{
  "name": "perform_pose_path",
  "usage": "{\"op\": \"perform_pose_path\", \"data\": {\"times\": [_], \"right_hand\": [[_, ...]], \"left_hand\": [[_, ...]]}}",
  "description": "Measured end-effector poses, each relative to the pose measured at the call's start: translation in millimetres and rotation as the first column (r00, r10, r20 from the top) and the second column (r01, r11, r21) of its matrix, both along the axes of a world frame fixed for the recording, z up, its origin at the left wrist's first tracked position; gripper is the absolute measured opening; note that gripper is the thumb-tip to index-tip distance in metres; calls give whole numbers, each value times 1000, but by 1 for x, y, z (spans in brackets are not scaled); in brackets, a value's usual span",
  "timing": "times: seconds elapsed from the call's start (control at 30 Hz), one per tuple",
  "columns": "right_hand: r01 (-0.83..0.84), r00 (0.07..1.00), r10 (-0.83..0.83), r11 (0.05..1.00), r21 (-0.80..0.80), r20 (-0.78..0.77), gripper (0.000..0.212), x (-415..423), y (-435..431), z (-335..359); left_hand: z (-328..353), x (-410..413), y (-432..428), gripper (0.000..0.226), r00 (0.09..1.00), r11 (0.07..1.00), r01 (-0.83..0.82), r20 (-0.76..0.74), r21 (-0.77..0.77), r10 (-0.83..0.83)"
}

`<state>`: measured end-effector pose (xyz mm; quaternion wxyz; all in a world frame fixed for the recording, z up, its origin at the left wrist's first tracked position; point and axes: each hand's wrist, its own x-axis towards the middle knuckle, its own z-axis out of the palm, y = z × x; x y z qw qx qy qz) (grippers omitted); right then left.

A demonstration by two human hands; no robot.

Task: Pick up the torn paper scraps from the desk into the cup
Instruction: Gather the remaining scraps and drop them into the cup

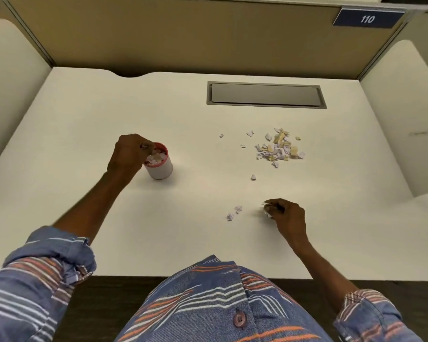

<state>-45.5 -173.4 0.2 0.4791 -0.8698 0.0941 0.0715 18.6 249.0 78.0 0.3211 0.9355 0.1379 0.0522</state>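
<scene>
Nearest: blue shirt point(220, 299) with orange and white stripes, one button visible, both sleeves rolled up on the forearms. No readable print on it.

White desk point(84, 119) carries everything.

Right hand point(286, 214) sits low over the near right part of the desk, fingers curled in, grip pinched on a small wad of white paper scraps point(267, 210) at the fingertips. Two loose scraps point(234, 212) lie on the desk just left of that hand, not touching it. One single scrap point(253, 177) lies further out, between the hand and the main pile.

Left hand point(130, 154) is at the mid left, over the rim of the cup point(160, 166), fingertips bunched at the cup mouth. Can't tell if that grip holds a scrap or has let go; fingers hide it.

The cup stands upright, white wall, red rim and inside, already filled near the top with white scraps. No label or brand legible on it.

Main pile of torn paper point(279, 148), white and tan bits, lies mid right on the desk, well apart from the cup. A few strays point(250, 133) sit just left of it.

Beyond the pile: grey recessed cable hatch point(266, 95) set in the desk, lid closed.

Farthest: tan divider panel point(183, 33) with a dark blue plate point(367, 19) at top right reading "110" in white.
</scene>
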Motion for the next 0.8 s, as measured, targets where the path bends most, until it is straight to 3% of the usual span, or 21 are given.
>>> {"op": "perform_pose_path", "data": {"times": [0.33, 0.5, 0.67, 0.8], "right_hand": [[12, 1000, -10, 999, 44, -29, 13, 5, 21, 4], [-7, 999, 13, 987, 161, -37, 13, 20, 57, 18], [-120, 991, 132, 930, 347, -13, 11, 48, 129, 42], [-251, 965, 261, 901, 354, 21, 13, 71, 196, 59]], "left_hand": [[-4, 7, 9, 19, 1000, 987, -6, -8, -163, 4], [-4, 7, 19, 23, 1000, 985, 13, -2, -174, -13], [-13, 5, 19, 27, 997, 986, 64, -36, -151, -70], [-18, 5, 16, 31, 995, 986, 88, -24, -142, -92]]}}
